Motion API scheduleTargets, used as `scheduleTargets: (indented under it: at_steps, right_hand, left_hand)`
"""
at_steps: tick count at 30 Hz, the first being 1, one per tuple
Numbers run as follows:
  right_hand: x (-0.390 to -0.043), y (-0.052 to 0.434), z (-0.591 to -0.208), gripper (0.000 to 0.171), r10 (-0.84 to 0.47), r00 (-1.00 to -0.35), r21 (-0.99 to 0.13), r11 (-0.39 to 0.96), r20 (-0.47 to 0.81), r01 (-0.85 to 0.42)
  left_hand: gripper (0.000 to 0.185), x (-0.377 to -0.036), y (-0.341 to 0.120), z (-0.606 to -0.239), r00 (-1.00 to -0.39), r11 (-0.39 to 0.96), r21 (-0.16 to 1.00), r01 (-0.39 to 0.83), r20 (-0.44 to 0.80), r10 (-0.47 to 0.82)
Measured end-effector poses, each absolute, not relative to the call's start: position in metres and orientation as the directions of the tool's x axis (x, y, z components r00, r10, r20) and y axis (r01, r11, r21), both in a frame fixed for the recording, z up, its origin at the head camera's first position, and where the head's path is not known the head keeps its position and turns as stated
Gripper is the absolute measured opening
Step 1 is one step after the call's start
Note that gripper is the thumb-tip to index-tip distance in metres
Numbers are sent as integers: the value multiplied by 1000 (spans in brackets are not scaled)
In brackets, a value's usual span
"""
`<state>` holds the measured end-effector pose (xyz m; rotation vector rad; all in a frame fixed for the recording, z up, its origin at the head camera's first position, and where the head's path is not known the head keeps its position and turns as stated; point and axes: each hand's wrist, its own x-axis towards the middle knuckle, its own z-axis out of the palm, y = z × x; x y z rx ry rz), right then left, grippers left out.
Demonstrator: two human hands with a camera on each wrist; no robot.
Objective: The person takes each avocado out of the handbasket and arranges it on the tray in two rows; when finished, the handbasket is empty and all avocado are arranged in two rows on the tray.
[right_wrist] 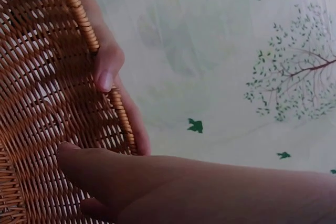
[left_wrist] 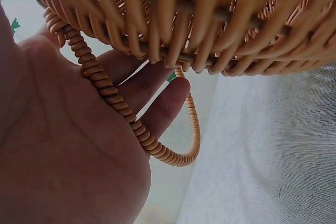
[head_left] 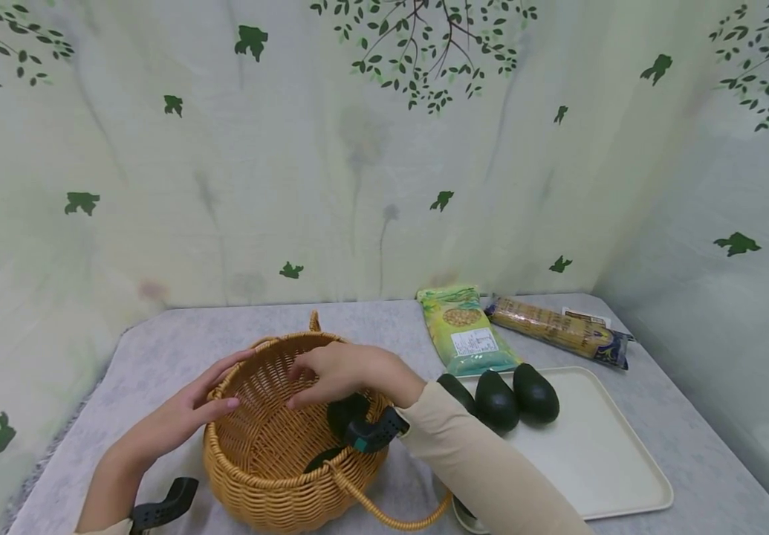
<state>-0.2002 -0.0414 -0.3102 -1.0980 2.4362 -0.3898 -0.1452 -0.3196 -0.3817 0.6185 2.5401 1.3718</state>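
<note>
- The surface [head_left: 157, 349], a mottled pale-grey top, runs back to a light fabric backdrop [head_left: 277, 171] that folds round at the right side.
- The backdrop has a printed or painted look: leafy branches [head_left: 437, 44] along the top, dark green leaf-like shapes scattered lower down, soft green washes between.
- A round wicker basket [head_left: 257, 487] stands on the surface, left of the tray, its mouth tipped toward the wearer; one looped handle [head_left: 397, 518] drops by the near right side, another rises at the far rim.
- Inside the basket, dark green avocados [head_left: 346, 414] lie by the right-hand wall, partly hidden by the right wrist's black camera [head_left: 374, 431].
- The left hand [head_left: 180, 412] has its grip clamped on the basket's rim, thumb over the edge, fingers along the outside; a handle crosses its palm.
- The right hand [head_left: 344, 371] reaches into the basket's mouth, its grip apart, fingers loosely bent around nothing visible.
- A white tray [head_left: 605, 453] sits at right, with three more avocados [head_left: 496, 401] together near its far left corner; a cream sleeve [head_left: 491, 464] passes over its left side.
- Behind the tray lie a yellow-green bag of beans [head_left: 454, 316] and a long noodle packet [head_left: 551, 325].
</note>
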Motion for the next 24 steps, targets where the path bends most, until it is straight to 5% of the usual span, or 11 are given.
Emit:
scheduleTargets:
  at_steps: [10,24]
  right_hand:
    - [-200,-46,-313,53,-744,-568,-368,668,-351,-647]
    - [-214,-50,-327,54,-879,-381,-610,474,-286,-635]
  left_hand:
    - [63,-145,-319,-382,-892,464,843,272,40,450]
    - [64,-144,-318,-381,-895,480,832,277,42,443]
